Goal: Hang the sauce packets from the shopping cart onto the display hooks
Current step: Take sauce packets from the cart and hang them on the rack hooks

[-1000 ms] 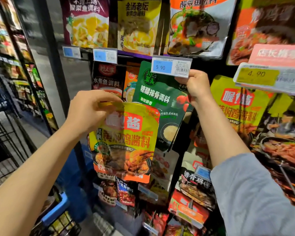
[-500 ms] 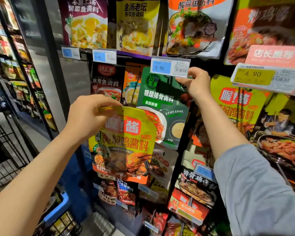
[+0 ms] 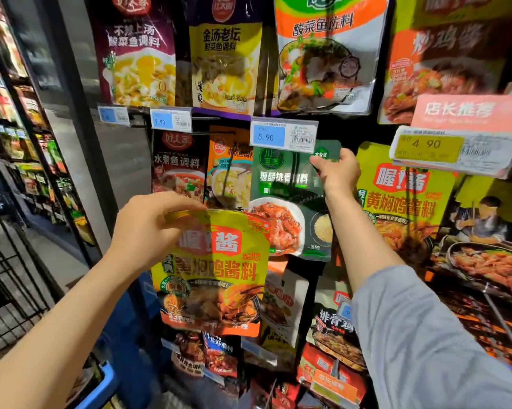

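My left hand (image 3: 154,228) pinches the top edge of a yellow sauce packet (image 3: 213,278), which hangs in front of the display at mid-height. My right hand (image 3: 337,172) grips the upper right corner of a dark green sauce packet (image 3: 287,199), holding it just under the blue 5.90 price tag (image 3: 282,135). The hook behind that tag is hidden. More yellow packets of the same kind (image 3: 402,202) hang to the right, under a yellow 4.90 tag (image 3: 455,149).
Rows of sauce packets fill the hooks above (image 3: 322,54), beside (image 3: 178,166) and below (image 3: 334,329) my hands. The black wire shopping cart (image 3: 9,261) with a blue handle part (image 3: 101,385) stands at lower left. An aisle with shelves (image 3: 18,128) runs off to the left.
My right hand has shifted from the packet's top edge, close under the 5.90 tag, to its upper right corner; the green packet now hangs straighter. My left hand still holds the yellow packet.
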The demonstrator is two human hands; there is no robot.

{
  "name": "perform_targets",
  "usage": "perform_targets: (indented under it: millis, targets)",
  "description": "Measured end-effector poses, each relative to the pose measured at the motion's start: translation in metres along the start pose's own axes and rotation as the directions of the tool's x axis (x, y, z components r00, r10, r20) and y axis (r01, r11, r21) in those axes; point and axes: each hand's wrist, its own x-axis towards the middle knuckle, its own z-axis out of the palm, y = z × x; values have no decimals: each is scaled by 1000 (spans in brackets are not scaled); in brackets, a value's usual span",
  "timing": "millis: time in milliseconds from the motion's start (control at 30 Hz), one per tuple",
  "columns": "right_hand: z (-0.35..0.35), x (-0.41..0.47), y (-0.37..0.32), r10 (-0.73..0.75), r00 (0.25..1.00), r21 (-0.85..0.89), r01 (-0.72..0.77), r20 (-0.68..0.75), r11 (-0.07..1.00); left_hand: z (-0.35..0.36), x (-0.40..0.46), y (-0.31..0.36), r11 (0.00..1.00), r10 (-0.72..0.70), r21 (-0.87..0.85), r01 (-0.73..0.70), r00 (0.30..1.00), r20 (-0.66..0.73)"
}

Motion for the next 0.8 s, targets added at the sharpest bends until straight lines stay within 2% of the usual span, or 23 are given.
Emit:
perform_targets:
  millis: [200, 300, 367, 433, 467, 500, 533, 567, 600, 633, 700, 767, 800]
  targets:
    - [5, -5, 7, -103, 993, 23, 105, -64, 994, 0, -2, -3, 999, -22, 30, 22, 1000, 3]
    - [1, -19, 16, -121, 985, 156, 139, -121, 978, 0, -3, -2, 999, -15, 36, 15, 1000, 4]
    - [-3, -39, 29, -319, 935, -79, 310, -155, 947, 0, -3, -5, 999, -19, 34, 19, 1000, 0]
    - [-3, -61, 45, -523, 848, -340, 468, -87, 816, 1, -4, -9, 999, -21, 26, 21, 1000, 2]
    - [1, -73, 49, -601, 799, -401, 553, 9, 730, 1, -5, -12, 999, -25, 26, 25, 1000, 7]
    - [5, -82, 50, -677, 718, -428, 669, 161, 608, 2, -6, -15, 999, -31, 31, 30, 999, 12]
    - [12, -86, 51, -718, 603, -429, 783, 347, 450, 2, -6, -18, 998, -40, 40, 40, 999, 15]
    - [18, -85, 51, -692, 497, -412, 858, 523, 306, 1, -7, -20, 997, -51, 49, 51, 999, 15]
    - [22, -81, 51, -606, 448, -406, 888, 657, 216, 1, -7, -21, 996, -61, 58, 60, 998, 15]
    - [24, -73, 52, -485, 469, -438, 880, 739, 183, -1, -8, -22, 996, -61, 66, 60, 998, 15]
    - [27, -50, 56, -307, 556, -547, 828, 773, 122, -5, -9, -21, 996, -51, 77, 50, 999, 12]
    - [26, -32, 60, -231, 587, -603, 798, 776, 2, -9, -10, -20, 997, -42, 68, 40, 999, 19]
    - [25, -26, 61, -214, 589, -607, 794, 779, -24, -12, -9, -19, 997, -43, 60, 41, 999, 26]
